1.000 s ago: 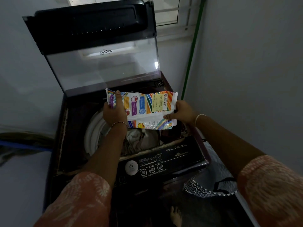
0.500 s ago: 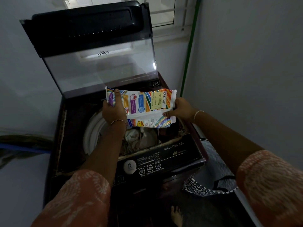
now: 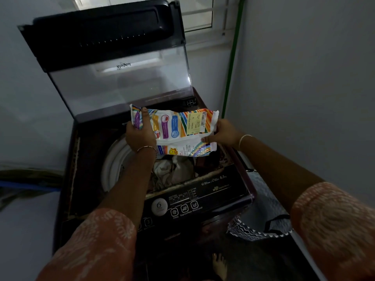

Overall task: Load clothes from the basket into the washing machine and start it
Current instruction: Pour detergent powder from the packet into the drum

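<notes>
I'm looking at a dark, top-loading washing machine [image 3: 81, 179] with its glass-panelled lid [image 3: 121, 86] raised upright towards the wall. The person holds a white plastic detergent packet with rainbow stripes [image 3: 182, 128] sideways in the air above the open drum. The left hand [image 3: 140, 136] grips the packet's left end with its fingers curled round it. The right hand [image 3: 224, 133] pinches the right end, close to the ragged edge.

Beneath the packet, a heap of pale and dark crumpled clothes [image 3: 172, 169] lies inside the drum, ringed by its white plastic rim [image 3: 111, 165]. A black control panel with a round dial and buttons [image 3: 213, 195] runs along the machine's near edge.

On the floor just to the right of the machine sits a fabric basket with a black-and-white zigzag pattern [image 3: 249, 232]; I cannot tell what is in it. A bare foot [image 3: 219, 264] shows on the floor in front of the machine. A green pipe [image 3: 233, 57] runs up the wall beside the window.
</notes>
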### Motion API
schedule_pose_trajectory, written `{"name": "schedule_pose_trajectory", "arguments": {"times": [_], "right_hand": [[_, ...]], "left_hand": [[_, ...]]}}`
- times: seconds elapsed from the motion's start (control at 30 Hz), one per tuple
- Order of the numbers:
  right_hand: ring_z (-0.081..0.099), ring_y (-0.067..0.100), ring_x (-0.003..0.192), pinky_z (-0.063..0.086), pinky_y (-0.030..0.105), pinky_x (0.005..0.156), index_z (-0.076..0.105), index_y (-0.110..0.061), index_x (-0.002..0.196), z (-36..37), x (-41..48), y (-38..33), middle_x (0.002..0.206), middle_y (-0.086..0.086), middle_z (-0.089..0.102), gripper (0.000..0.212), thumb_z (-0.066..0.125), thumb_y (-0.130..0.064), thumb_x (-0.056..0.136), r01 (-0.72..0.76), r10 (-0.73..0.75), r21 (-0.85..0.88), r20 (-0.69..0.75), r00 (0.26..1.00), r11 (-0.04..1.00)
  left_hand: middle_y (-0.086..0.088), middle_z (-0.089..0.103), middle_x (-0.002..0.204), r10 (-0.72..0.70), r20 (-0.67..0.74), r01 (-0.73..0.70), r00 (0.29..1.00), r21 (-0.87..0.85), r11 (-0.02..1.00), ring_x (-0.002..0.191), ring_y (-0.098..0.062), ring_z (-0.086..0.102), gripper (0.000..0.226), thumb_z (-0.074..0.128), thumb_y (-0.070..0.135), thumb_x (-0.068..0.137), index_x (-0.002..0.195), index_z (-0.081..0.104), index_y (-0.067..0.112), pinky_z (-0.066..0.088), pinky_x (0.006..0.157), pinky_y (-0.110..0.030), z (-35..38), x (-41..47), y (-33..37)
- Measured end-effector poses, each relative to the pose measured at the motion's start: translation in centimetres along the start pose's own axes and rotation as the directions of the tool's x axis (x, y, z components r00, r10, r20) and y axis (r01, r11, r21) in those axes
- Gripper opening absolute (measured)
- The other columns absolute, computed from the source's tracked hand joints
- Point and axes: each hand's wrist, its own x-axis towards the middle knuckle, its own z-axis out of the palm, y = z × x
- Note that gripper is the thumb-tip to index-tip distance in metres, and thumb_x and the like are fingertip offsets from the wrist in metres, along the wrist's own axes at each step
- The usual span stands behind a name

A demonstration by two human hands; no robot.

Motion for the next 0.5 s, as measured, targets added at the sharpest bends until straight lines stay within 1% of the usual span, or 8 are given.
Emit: {"name": "schedule_pose_trajectory", "arguments": {"times": [0.07,0.13,0.2,0.27,0.4,0.5], "right_hand": [[0.063,0.027,0.11,0.051,0.043,0.096,0.06,-0.002,0.116,-0.1,0.1,0.1,0.122,0.014,0.064,0.044,0.075,-0.002,0.075,-0.002,0.002,-0.001,-0.008,1.0,1.0],[0.063,0.026,0.109,0.051,0.044,0.096,0.061,-0.002,0.116,-0.1,0.1,0.3,0.121,0.014,0.065,0.044,0.076,-0.002,0.075,-0.006,0.006,0.0,-0.012,1.0,1.0],[0.064,0.026,0.109,0.051,0.044,0.096,0.061,-0.002,0.116,-0.2,0.2,0.5,0.12,0.014,0.065,0.044,0.076,-0.003,0.075,-0.005,0.005,-0.004,-0.012,1.0,1.0],[0.064,0.027,0.109,0.051,0.044,0.096,0.061,-0.001,0.116,-0.2,0.2,0.6,0.12,0.015,0.065,0.043,0.075,-0.003,0.075,-0.001,0.001,-0.009,-0.013,1.0,1.0],[0.064,0.026,0.109,0.051,0.043,0.096,0.061,0.0,0.115,-0.2,0.3,0.9,0.12,0.015,0.065,0.042,0.075,-0.002,0.076,0.001,-0.001,-0.009,-0.02,1.0,1.0],[0.063,0.026,0.109,0.051,0.043,0.096,0.06,-0.001,0.116,-0.3,0.4,1.1,0.12,0.015,0.065,0.043,0.075,-0.002,0.075,0.003,-0.004,-0.014,-0.027,1.0,1.0]], "left_hand": [[0.008,0.067,0.079,0.008,0.006,-0.008,1.0,-0.003,1.0,0.075,-0.012,0.067,0.044,0.061,0.07,0.072,0.078,0.061,0.026,0.056,0.075,-0.03,0.1,-0.1,0.1],[0.009,0.065,0.077,0.017,0.011,-0.017,1.0,-0.006,1.0,0.074,-0.01,0.065,0.039,0.062,0.065,0.076,0.075,0.06,0.026,0.052,0.07,-0.023,0.3,-0.3,0.2],[0.01,0.063,0.077,0.025,0.001,-0.025,1.0,0.001,1.0,0.071,-0.008,0.061,0.037,0.062,0.062,0.078,0.067,0.054,0.028,0.046,0.065,-0.019,0.4,-0.5,0.4],[0.01,0.062,0.077,0.029,0.004,-0.029,1.0,0.014,0.999,0.071,-0.007,0.06,0.036,0.062,0.061,0.079,0.063,0.05,0.031,0.046,0.066,-0.02,0.4,-0.6,0.5],[0.014,0.06,0.066,0.024,0.014,-0.024,1.0,-0.001,1.0,0.066,-0.006,0.063,0.038,0.063,0.063,0.076,0.061,0.051,0.031,0.054,0.068,-0.024,0.7,-0.4,0.4],[0.015,0.058,0.063,0.029,0.022,-0.03,0.999,0.014,0.999,0.062,-0.001,0.06,0.039,0.063,0.063,0.077,0.062,0.05,0.03,0.051,0.064,-0.022,0.8,-0.4,0.5]]}}
